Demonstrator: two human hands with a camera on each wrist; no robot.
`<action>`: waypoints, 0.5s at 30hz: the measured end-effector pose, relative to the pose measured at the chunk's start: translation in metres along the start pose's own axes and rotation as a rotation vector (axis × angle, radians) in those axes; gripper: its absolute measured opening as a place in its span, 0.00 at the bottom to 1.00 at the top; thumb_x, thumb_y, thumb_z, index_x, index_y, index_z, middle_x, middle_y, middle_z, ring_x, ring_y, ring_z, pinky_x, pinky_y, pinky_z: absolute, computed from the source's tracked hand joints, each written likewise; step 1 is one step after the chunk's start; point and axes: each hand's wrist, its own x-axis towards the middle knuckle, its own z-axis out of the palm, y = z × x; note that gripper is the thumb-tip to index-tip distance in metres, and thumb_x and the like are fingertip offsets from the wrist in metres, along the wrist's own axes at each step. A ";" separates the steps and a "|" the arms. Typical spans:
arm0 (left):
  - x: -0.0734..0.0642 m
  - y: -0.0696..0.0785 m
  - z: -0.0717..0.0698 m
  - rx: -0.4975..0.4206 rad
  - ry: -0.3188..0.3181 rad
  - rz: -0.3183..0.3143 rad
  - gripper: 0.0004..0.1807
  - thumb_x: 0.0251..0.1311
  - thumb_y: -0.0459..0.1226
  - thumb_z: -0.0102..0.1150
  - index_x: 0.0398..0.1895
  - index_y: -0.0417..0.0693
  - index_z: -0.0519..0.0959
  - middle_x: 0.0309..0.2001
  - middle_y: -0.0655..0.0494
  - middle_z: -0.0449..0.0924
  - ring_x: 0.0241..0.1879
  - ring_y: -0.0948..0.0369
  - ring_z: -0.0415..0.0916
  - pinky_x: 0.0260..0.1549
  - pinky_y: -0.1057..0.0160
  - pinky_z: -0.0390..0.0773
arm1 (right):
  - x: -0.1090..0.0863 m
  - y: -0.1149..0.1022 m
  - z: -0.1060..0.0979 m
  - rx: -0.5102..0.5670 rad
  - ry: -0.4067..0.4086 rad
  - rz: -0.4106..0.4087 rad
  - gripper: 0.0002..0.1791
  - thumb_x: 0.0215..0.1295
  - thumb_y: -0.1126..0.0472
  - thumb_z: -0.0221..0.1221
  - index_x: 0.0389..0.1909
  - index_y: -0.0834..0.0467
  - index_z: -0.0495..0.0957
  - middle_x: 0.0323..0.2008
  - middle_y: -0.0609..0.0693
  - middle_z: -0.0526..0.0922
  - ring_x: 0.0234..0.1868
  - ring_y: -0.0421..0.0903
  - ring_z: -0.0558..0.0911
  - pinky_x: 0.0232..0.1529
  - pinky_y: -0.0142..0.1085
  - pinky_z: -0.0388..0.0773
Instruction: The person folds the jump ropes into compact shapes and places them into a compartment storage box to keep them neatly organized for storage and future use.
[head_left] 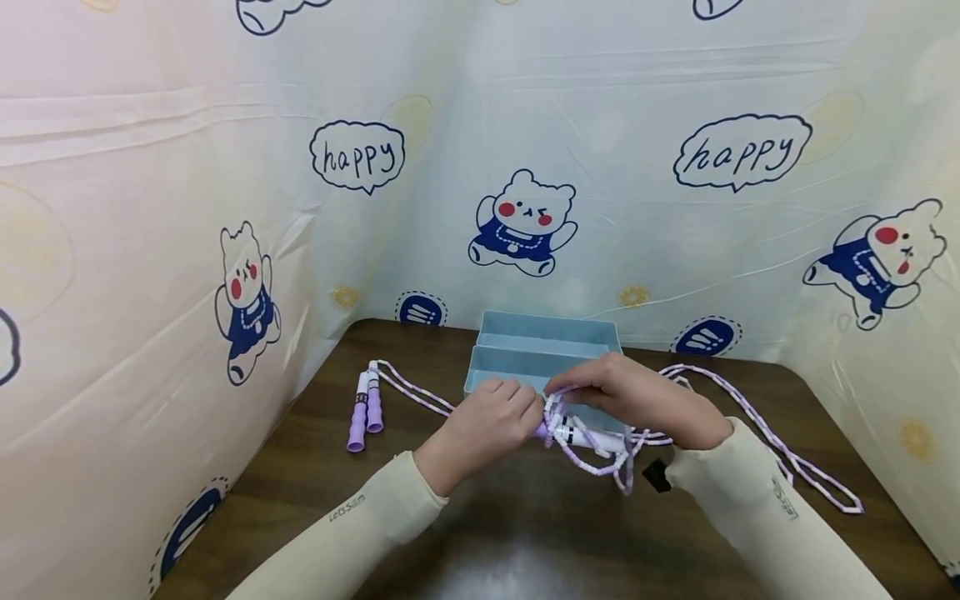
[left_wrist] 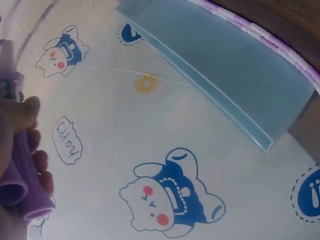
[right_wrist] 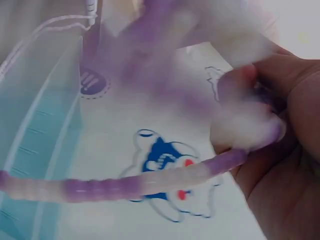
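My left hand [head_left: 495, 423] grips a pair of purple jump rope handles [left_wrist: 37, 192], their flared ends poking out below the fingers in the left wrist view. White handle tops [head_left: 600, 439] stick out to the right of that fist, with purple-and-white beaded rope [head_left: 592, 468] looped around them. My right hand [head_left: 637, 396] pinches a strand of this beaded rope [right_wrist: 105, 189] between thumb and fingers, just above the handles. More rope blurs across the top of the right wrist view. Both hands are in front of a light blue box.
The light blue two-compartment box [head_left: 543, 325] stands at the back of the brown table [head_left: 517, 542]. Another pair of purple jump rope handles [head_left: 357, 417] lies at the left. Beaded rope [head_left: 738, 396] curves over the table's right side. Patterned cloth [head_left: 615, 167] surrounds the table.
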 end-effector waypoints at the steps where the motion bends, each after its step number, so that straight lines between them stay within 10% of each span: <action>1: 0.000 0.000 0.000 0.006 0.022 0.006 0.06 0.64 0.34 0.59 0.42 0.44 0.80 0.34 0.53 0.77 0.31 0.59 0.73 0.26 0.66 0.68 | 0.000 0.003 0.002 0.020 0.010 0.000 0.12 0.68 0.69 0.57 0.50 0.58 0.82 0.45 0.47 0.84 0.43 0.38 0.81 0.43 0.34 0.79; 9: 0.001 0.001 -0.005 -0.082 0.046 -0.028 0.15 0.68 0.39 0.56 0.52 0.38 0.73 0.38 0.51 0.78 0.36 0.59 0.77 0.38 0.64 0.77 | -0.002 0.021 0.024 0.185 0.193 0.082 0.12 0.67 0.66 0.59 0.50 0.58 0.83 0.42 0.43 0.80 0.41 0.44 0.77 0.42 0.36 0.75; 15: 0.001 0.003 -0.003 -0.078 0.067 -0.030 0.19 0.73 0.42 0.49 0.58 0.39 0.71 0.36 0.53 0.77 0.31 0.60 0.74 0.30 0.65 0.73 | -0.007 0.043 0.042 0.358 0.128 0.138 0.14 0.73 0.63 0.52 0.51 0.55 0.83 0.44 0.44 0.83 0.45 0.45 0.80 0.48 0.37 0.75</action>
